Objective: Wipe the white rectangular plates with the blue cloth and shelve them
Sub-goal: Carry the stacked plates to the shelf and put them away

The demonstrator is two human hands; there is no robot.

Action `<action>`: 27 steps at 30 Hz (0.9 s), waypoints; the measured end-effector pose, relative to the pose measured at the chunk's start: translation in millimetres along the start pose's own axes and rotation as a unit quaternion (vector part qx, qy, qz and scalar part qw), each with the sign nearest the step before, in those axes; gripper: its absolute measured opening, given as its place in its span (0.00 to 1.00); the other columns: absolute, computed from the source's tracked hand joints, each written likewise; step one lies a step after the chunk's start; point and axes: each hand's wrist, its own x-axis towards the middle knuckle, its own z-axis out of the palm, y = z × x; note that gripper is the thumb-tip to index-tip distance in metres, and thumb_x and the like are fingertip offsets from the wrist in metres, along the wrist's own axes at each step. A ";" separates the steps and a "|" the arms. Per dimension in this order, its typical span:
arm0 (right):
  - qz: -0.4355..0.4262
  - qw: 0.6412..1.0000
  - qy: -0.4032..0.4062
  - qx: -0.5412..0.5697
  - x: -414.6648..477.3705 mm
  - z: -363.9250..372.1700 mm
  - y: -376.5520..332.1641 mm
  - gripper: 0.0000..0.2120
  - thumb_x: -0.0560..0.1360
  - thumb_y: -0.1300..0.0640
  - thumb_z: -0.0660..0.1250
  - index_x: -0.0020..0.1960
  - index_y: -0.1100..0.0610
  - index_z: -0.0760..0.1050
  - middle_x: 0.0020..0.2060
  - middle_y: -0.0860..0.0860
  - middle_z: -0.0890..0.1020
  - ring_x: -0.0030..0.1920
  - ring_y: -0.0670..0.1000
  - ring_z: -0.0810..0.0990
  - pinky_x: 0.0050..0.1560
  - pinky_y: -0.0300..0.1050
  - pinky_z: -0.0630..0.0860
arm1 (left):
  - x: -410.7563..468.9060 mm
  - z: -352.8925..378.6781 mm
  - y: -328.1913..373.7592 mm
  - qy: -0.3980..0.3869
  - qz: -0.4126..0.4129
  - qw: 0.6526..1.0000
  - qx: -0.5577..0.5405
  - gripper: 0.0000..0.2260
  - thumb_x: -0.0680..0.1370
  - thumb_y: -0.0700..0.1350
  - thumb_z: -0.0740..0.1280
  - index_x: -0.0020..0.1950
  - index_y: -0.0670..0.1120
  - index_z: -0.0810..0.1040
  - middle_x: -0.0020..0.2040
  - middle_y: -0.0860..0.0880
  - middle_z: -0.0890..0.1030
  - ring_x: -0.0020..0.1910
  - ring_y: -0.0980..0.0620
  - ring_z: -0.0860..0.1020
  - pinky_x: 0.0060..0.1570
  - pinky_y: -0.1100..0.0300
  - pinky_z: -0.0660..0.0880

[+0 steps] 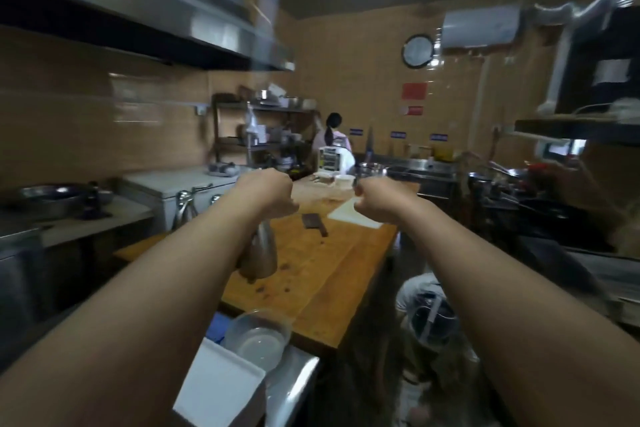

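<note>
Tabletop (329, 270) of orange wood is seen running down the blurred kitchen, and both bare arms are stretched out above it. Left hand (273, 194) and right hand (372, 199) are shown from the back, fingers curled out of sight; whether anything is pinched cannot be told. White rectangular plate (221, 388) is laid on the steel counter (298, 378) at the near edge, just beside a clear bowl (258, 336). Cleaver (314, 222) is laid mid-table

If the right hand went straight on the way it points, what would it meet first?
Probably the white tubs at the far end of the wooden table, just beyond the right hand; depth is unclear, so it might pass above them.
</note>
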 end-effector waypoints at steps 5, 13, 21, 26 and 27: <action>-0.095 0.995 -0.012 0.032 49.1 22.8 -36.4 0.15 0.76 0.56 0.59 0.61 0.59 0.73 0.57 0.56 0.78 0.54 0.58 0.77 0.53 0.51 0.77 | -18.5 10.9 -44.0 -0.053 -0.101 0.993 0.026 0.12 0.75 0.53 0.59 0.39 0.48 0.73 0.39 0.49 0.74 0.40 0.47 0.72 0.35 0.58 0.67; -0.265 0.960 0.005 0.088 106.6 41.7 -82.8 0.17 0.76 0.55 0.61 0.64 0.58 0.71 0.61 0.57 0.76 0.60 0.58 0.75 0.55 0.49 0.74 | -50.2 6.1 -70.8 -0.122 -0.285 0.951 0.022 0.11 0.77 0.55 0.58 0.44 0.49 0.74 0.43 0.49 0.76 0.43 0.48 0.75 0.39 0.57 0.71; -0.367 0.916 -0.014 0.164 122.7 55.4 -120.5 0.15 0.76 0.55 0.61 0.62 0.55 0.70 0.55 0.55 0.78 0.53 0.56 0.76 0.51 0.52 0.76 | -91.4 1.6 -69.1 -0.155 -0.414 0.892 0.091 0.11 0.77 0.54 0.58 0.46 0.49 0.74 0.40 0.51 0.74 0.40 0.51 0.74 0.34 0.58 0.69; -0.402 0.895 -0.024 0.193 104.8 54.0 -139.7 0.14 0.76 0.55 0.61 0.61 0.55 0.71 0.55 0.55 0.78 0.54 0.57 0.77 0.55 0.58 0.76 | -118.9 -10.9 -68.7 -0.145 -0.450 0.873 0.122 0.12 0.76 0.54 0.58 0.46 0.48 0.76 0.42 0.50 0.77 0.41 0.50 0.75 0.33 0.60 0.67; -0.407 0.893 -0.023 0.192 101.6 54.3 -142.9 0.13 0.76 0.56 0.60 0.60 0.55 0.72 0.54 0.55 0.78 0.52 0.56 0.77 0.54 0.57 0.77 | -125.2 -11.8 -69.1 -0.145 -0.457 0.869 0.122 0.12 0.76 0.54 0.58 0.46 0.48 0.77 0.41 0.50 0.77 0.40 0.50 0.75 0.32 0.60 0.66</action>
